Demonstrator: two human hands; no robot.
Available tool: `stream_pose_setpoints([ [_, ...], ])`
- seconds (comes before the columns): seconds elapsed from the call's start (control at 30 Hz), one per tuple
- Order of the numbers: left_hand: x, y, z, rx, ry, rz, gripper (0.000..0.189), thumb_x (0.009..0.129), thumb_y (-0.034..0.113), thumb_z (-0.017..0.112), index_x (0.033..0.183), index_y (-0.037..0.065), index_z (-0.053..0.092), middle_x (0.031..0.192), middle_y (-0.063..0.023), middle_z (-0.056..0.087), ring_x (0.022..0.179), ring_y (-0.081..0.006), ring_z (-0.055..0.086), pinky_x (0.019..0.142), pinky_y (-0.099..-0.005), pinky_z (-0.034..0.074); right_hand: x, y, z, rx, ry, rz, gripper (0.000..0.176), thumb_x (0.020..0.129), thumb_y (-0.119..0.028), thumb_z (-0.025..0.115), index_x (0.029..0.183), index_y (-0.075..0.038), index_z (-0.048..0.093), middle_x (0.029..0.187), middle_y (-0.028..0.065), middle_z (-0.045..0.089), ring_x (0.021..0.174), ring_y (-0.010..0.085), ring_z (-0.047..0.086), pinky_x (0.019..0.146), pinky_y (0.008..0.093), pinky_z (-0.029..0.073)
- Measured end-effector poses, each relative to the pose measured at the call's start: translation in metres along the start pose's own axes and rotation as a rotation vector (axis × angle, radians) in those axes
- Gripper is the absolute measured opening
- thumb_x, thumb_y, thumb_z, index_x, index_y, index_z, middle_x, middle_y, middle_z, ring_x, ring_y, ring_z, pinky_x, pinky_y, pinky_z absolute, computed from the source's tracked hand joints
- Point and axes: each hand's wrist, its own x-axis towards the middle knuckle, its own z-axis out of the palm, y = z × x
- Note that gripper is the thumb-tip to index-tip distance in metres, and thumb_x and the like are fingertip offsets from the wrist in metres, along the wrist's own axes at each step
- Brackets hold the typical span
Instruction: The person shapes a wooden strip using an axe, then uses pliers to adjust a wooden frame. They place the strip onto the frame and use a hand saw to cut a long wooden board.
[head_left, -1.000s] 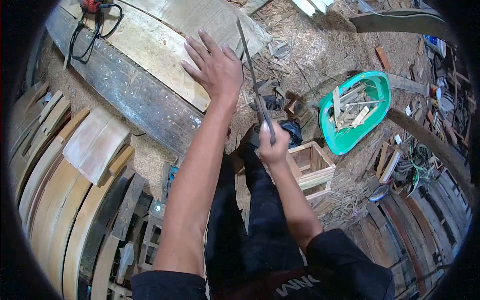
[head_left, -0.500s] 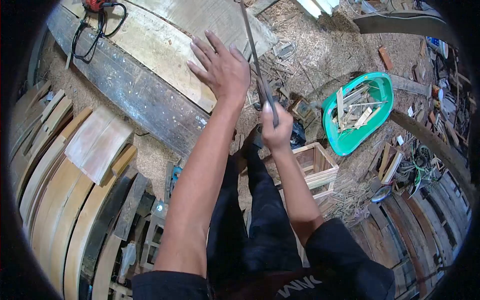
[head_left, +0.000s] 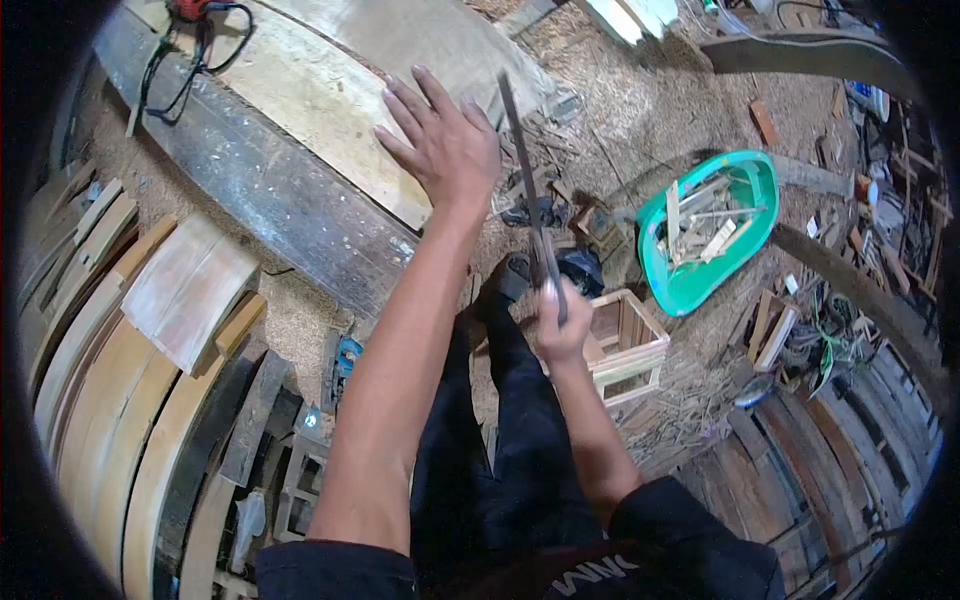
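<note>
My left hand [head_left: 448,155] lies flat with fingers spread on the pale wooden board [head_left: 320,125], near its right end. In my right hand [head_left: 563,322] is the handle of a hand saw [head_left: 522,150], its long thin dark blade seen almost edge-on. The blade points up and away from me, its tip near the end of the wider greyish board [head_left: 430,45]. Beneath the boards is a dark, paint-spotted bench plank [head_left: 260,185].
A green tub [head_left: 690,290] of wood scraps stands right. Near my right forearm is a small wooden frame box [head_left: 640,350]. Stacked planks [head_left: 110,400] lie left, and a red corded power tool [head_left: 190,8] sits at the bench's far end. Shavings cover the floor.
My right hand has drawn the saw back toward me and slightly right, so the blade tip now shows in view. My left hand stays flat on the board.
</note>
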Motion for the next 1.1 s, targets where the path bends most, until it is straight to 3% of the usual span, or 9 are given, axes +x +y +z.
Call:
stream_pose_setpoints([
  [0.17,-0.007,0.002,-0.006,-0.042,-0.034,0.044,0.067,0.102,0.035,0.038,0.155,-0.001,0.019,0.158,-0.0325,0.016,0.149,-0.0437,0.013,0.117,-0.0632,0.005,0.077,-0.011,0.030,-0.023,-0.015,-0.029,0.029,0.097,-0.022,0.057,0.076,-0.001,0.058,0.057,0.0081,0.050,0.052,0.0138,0.048,0.051,0.0327,0.042],
  [0.33,-0.038,-0.007,-0.011,0.093,-0.091,0.219,0.067,0.101,0.032,0.041,0.155,-0.002,0.018,0.158,-0.0327,0.015,0.149,-0.0446,0.012,0.115,-0.0659,0.005,0.021,0.000,0.016,-0.031,0.034,0.083,0.029,0.095,-0.021,0.058,0.072,-0.002,0.055,0.056,0.0079,0.049,0.051,0.0126,0.050,0.051,0.0334,0.042],
  [0.43,-0.038,-0.009,-0.006,0.043,-0.090,0.218,0.067,0.101,0.032,0.040,0.155,-0.003,0.017,0.158,-0.0331,0.013,0.149,-0.0443,0.011,0.115,-0.0669,0.003,0.029,0.018,0.014,-0.058,0.022,-0.023,0.029,0.095,-0.020,0.058,0.072,-0.003,0.054,0.056,0.0074,0.047,0.050,0.0134,0.047,0.050,0.0330,0.041],
  [0.57,-0.036,-0.021,-0.013,-0.219,-0.152,0.207,0.062,0.102,0.032,0.038,0.153,0.000,0.024,0.159,-0.0309,0.015,0.150,-0.0416,0.010,0.118,-0.0594,-0.001,0.019,0.016,-0.005,0.061,0.033,0.140,0.031,0.096,-0.023,0.058,0.074,-0.002,0.052,0.056,0.0030,0.041,0.054,0.0095,0.041,0.050,0.0301,0.036],
  [0.7,-0.078,-0.043,-0.047,-0.357,-0.275,0.465,0.044,0.098,0.019,0.050,0.137,-0.001,0.050,0.152,-0.0262,0.036,0.146,-0.0388,0.028,0.120,-0.0522,0.015,-0.008,0.034,-0.029,0.018,0.146,0.115,0.034,0.097,-0.025,0.059,0.072,-0.003,0.049,0.058,-0.0007,0.043,0.056,0.0069,0.039,0.050,0.0279,0.033],
  [0.83,-0.163,-0.030,-0.064,-0.618,-0.428,0.473,0.027,0.091,0.006,0.058,0.117,-0.001,0.063,0.127,-0.0212,0.061,0.125,-0.0387,0.053,0.110,-0.0461,0.039,-0.043,0.052,-0.027,-0.033,0.279,0.227,0.033,0.096,-0.025,0.062,0.073,-0.004,0.050,0.059,-0.0005,0.045,0.058,0.0064,0.041,0.051,0.0276,0.036],
  [0.97,-0.227,-0.036,-0.023,-0.658,-0.575,0.289,0.024,0.089,0.006,0.058,0.111,0.000,0.064,0.113,-0.0202,0.064,0.112,-0.0381,0.059,0.099,-0.0452,0.046,-0.073,0.083,-0.028,-0.241,0.369,0.282,0.027,0.092,-0.023,0.066,0.077,-0.004,0.055,0.058,0.0096,0.055,0.050,0.0242,0.055,0.052,0.0366,0.043],
  [1.0,-0.237,-0.040,-0.006,-0.640,-0.616,0.241,0.024,0.089,0.006,0.058,0.111,0.000,0.064,0.113,-0.0197,0.065,0.111,-0.0376,0.059,0.098,-0.0449,0.046,-0.079,0.095,-0.027,-0.278,0.378,0.335,0.024,0.089,-0.022,0.068,0.082,-0.004,0.056,0.064,0.0154,0.059,0.059,0.0363,0.060,0.058,0.0447,0.047],
  [1.1,-0.260,-0.046,0.045,-0.627,-0.688,0.138,0.022,0.089,0.005,0.057,0.110,0.002,0.065,0.111,-0.0192,0.065,0.109,-0.0372,0.060,0.096,-0.0448,0.047,-0.082,0.148,-0.031,-0.427,0.344,0.316,0.025,0.087,-0.023,0.070,0.086,-0.002,0.055,0.073,0.0187,0.061,0.072,0.0403,0.060,0.066,0.0494,0.047],
])
